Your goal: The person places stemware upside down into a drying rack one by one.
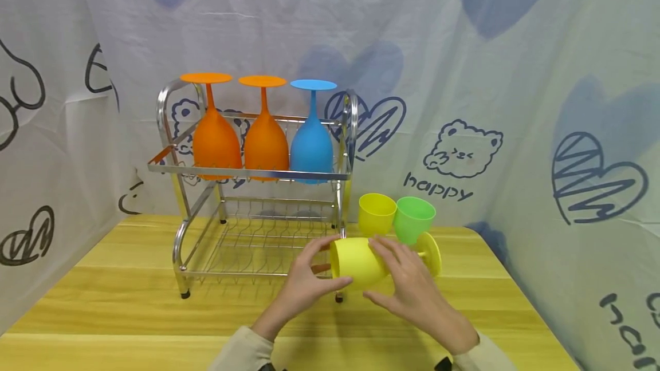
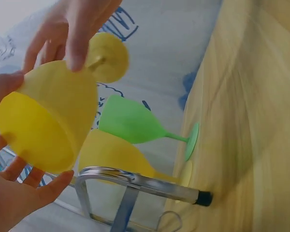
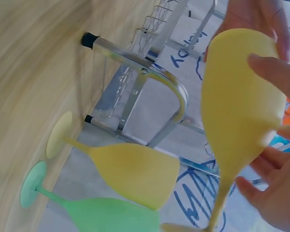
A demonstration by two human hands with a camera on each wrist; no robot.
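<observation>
Holding a yellow goblet (image 1: 361, 262) sideways in the air, a person's two bare hands meet above a wooden table (image 1: 103, 314), in front of the right end of a two-tier metal rack (image 1: 258, 173). The goblet's mouth faces left and its foot points right.

The step in hand looks like reorienting the goblet between the hands. The next move would probably call for tipping its mouth downward, to match the goblets on the rack, with one hand securing it while the other shifts its hold; the smooth bowl could slip if both loosened together.

The left hand (image 1: 304, 279) is spread wide yet curved, gripping the rim with the thumb on one side and the fingers across the mouth. The right hand (image 1: 412, 285) curls around the bowl toward the stem end, fingers over the top, also gripping rather than merely touching.

On the rack's upper tier, two orange goblets (image 1: 215, 142) and a blue goblet (image 1: 311, 145) stand upside down in a row, feet up. To the right of the rack, beyond the hands, another yellow goblet (image 1: 376, 216) and a green goblet (image 1: 413, 219) stand upright on the table, side by side.
</observation>
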